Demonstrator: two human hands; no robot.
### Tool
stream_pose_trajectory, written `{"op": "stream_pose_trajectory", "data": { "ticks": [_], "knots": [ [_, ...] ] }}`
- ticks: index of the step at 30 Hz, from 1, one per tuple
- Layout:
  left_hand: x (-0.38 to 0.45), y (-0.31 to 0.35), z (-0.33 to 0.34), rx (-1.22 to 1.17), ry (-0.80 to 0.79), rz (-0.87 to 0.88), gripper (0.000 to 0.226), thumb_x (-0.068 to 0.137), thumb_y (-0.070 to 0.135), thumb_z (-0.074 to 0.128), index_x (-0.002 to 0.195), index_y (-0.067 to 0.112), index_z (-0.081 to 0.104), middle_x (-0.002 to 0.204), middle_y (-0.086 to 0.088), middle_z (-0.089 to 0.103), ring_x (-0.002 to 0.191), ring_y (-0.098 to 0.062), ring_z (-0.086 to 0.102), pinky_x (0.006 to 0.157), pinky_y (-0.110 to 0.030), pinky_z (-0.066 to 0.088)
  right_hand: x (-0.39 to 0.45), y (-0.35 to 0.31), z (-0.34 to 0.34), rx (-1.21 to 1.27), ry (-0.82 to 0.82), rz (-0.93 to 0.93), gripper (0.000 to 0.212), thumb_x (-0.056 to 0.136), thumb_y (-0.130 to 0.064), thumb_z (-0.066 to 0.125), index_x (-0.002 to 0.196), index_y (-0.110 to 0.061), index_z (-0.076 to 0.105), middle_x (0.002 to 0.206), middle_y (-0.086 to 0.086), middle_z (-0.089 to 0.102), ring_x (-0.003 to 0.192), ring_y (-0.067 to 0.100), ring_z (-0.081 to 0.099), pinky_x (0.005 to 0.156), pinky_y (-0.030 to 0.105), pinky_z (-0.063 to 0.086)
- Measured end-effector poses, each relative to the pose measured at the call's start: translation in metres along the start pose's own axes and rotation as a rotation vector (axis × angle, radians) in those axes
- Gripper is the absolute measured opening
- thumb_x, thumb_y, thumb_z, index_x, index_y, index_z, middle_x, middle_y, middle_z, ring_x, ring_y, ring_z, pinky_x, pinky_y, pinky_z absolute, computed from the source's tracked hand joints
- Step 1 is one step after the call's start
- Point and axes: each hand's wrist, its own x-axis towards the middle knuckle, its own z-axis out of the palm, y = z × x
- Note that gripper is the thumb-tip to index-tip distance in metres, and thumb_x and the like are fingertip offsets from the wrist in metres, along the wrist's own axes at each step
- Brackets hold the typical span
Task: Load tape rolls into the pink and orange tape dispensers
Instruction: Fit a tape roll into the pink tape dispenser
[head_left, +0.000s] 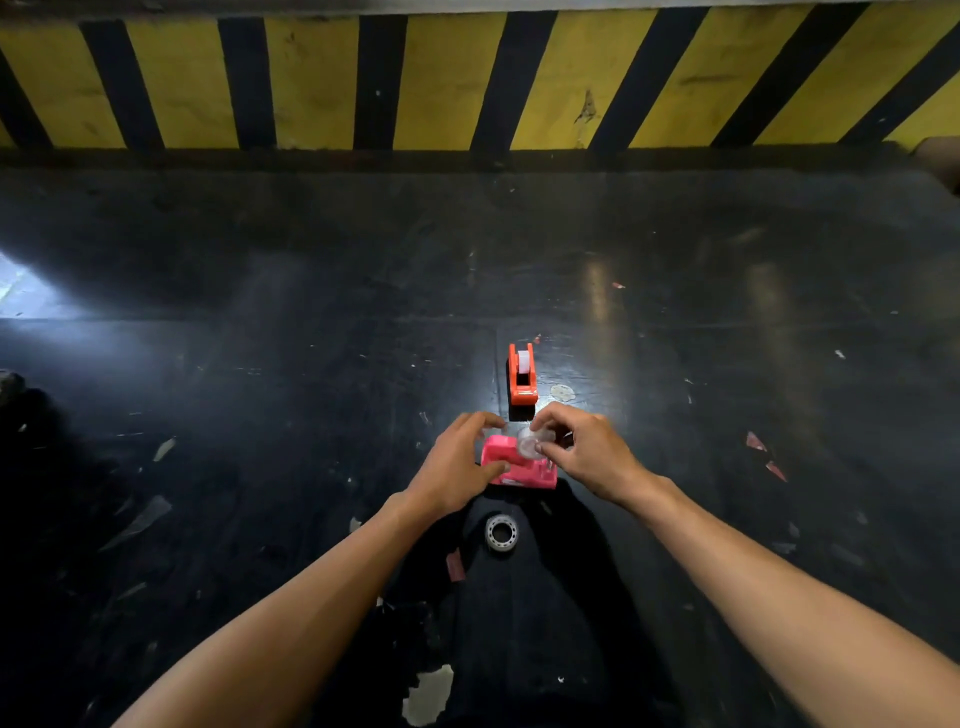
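The pink tape dispenser stands on the dark floor in front of me. My left hand grips its left side. My right hand pinches a clear tape roll at the top of the pink dispenser; whether the roll sits in its cradle I cannot tell. Farther away stands the orange tape dispenser, upright, with a white tape roll in it. Another clear tape roll lies flat on the floor just in front of me, nearer than the pink dispenser.
The floor is dark, glossy and scuffed, with scraps of paper and red bits scattered about. A yellow and black striped wall runs across the far side. Worn pale patches show near my feet.
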Motion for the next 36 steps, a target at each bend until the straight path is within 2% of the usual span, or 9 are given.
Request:
{"op": "stream_pose_trajectory", "data": {
  "ticks": [5, 11, 16, 20, 22, 25, 28, 31, 36],
  "knots": [
    [0.013, -0.007, 0.006, 0.072, -0.037, -0.029, 0.052, 0.082, 0.016, 0.079, 0.130, 0.017, 0.060, 0.126, -0.002, 0.057, 0.113, -0.018, 0.059, 0.100, -0.038, 0.053, 0.013, 0.005, 0.018, -0.060, -0.052, -0.065, 0.017, 0.078, -0.013, 0.069, 0.090, -0.023, 0.062, 0.090, -0.004, 0.068, 0.082, 0.013, 0.062, 0.076, 0.030, 0.052],
    [0.017, -0.010, 0.009, 0.119, -0.043, -0.019, 0.034, 0.083, 0.023, 0.078, 0.115, 0.014, 0.069, 0.116, -0.006, 0.061, 0.103, -0.019, 0.062, 0.095, -0.030, 0.050, 0.013, 0.006, 0.033, -0.135, -0.068, -0.144, 0.014, 0.083, -0.026, 0.070, 0.082, -0.020, 0.057, 0.079, -0.002, 0.063, 0.070, 0.015, 0.056, 0.065, 0.033, 0.050],
    [0.018, -0.012, 0.007, 0.111, -0.054, -0.019, 0.034, 0.083, 0.019, 0.079, 0.115, 0.013, 0.070, 0.116, -0.006, 0.062, 0.103, -0.019, 0.063, 0.098, -0.033, 0.052, 0.006, 0.009, 0.034, -0.184, -0.069, -0.143, 0.011, 0.087, -0.026, 0.066, 0.094, -0.017, 0.065, 0.092, 0.006, 0.059, 0.078, 0.024, 0.061, 0.068, 0.037, 0.055],
    [0.019, -0.011, 0.007, 0.119, -0.053, -0.014, 0.032, 0.083, 0.016, 0.078, 0.114, 0.013, 0.071, 0.115, -0.007, 0.061, 0.103, -0.020, 0.063, 0.097, -0.031, 0.052, -0.002, 0.004, 0.038, -0.249, -0.089, -0.137, 0.040, 0.088, -0.051, 0.044, 0.096, -0.017, 0.063, 0.095, 0.006, 0.058, 0.077, 0.029, 0.063, 0.065, 0.043, 0.055],
    [0.019, -0.012, 0.008, 0.117, -0.055, -0.011, 0.031, 0.083, 0.017, 0.078, 0.113, 0.013, 0.071, 0.114, -0.006, 0.062, 0.103, -0.020, 0.064, 0.096, -0.033, 0.053, -0.002, 0.003, 0.038, -0.260, -0.094, -0.131, 0.045, 0.087, -0.053, 0.040, 0.096, -0.015, 0.063, 0.095, 0.008, 0.058, 0.076, 0.030, 0.063, 0.064, 0.043, 0.055],
    [0.019, -0.010, 0.007, 0.138, -0.068, -0.023, 0.030, 0.082, 0.019, 0.078, 0.112, 0.017, 0.071, 0.116, -0.004, 0.060, 0.104, -0.017, 0.060, 0.096, -0.026, 0.047, 0.000, 0.002, 0.033, -0.209, -0.129, -0.101, 0.021, 0.089, -0.027, 0.059, 0.106, -0.016, 0.065, 0.101, 0.009, 0.061, 0.087, 0.030, 0.064, 0.077, 0.045, 0.056],
    [0.020, -0.006, 0.010, 0.142, -0.081, -0.025, 0.033, 0.081, 0.025, 0.080, 0.112, 0.019, 0.071, 0.116, -0.004, 0.059, 0.105, -0.017, 0.058, 0.097, -0.027, 0.045, -0.002, 0.007, 0.025, -0.079, -0.040, 0.002, 0.033, 0.086, -0.014, 0.062, 0.119, -0.011, 0.061, 0.116, 0.007, 0.064, 0.105, 0.021, 0.062, 0.096, 0.034, 0.049],
    [0.022, -0.003, 0.013, 0.162, -0.080, -0.026, 0.030, 0.080, 0.024, 0.080, 0.109, 0.019, 0.071, 0.115, -0.004, 0.060, 0.105, -0.019, 0.059, 0.098, -0.029, 0.046, -0.004, 0.014, 0.022, -0.127, 0.132, 0.134, 0.022, 0.089, -0.017, 0.057, 0.107, -0.009, 0.067, 0.120, 0.008, 0.059, 0.115, 0.022, 0.054, 0.101, 0.038, 0.044],
    [0.023, 0.000, 0.012, 0.185, -0.073, -0.012, 0.023, 0.082, 0.024, 0.077, 0.104, 0.019, 0.073, 0.113, -0.004, 0.061, 0.101, -0.018, 0.060, 0.092, -0.026, 0.045, -0.001, 0.005, 0.036, -0.263, 0.021, 0.267, 0.034, 0.090, -0.039, 0.055, 0.095, -0.012, 0.075, 0.140, 0.012, 0.047, 0.135, 0.026, 0.036, 0.111, 0.039, 0.032]
  ]
}}
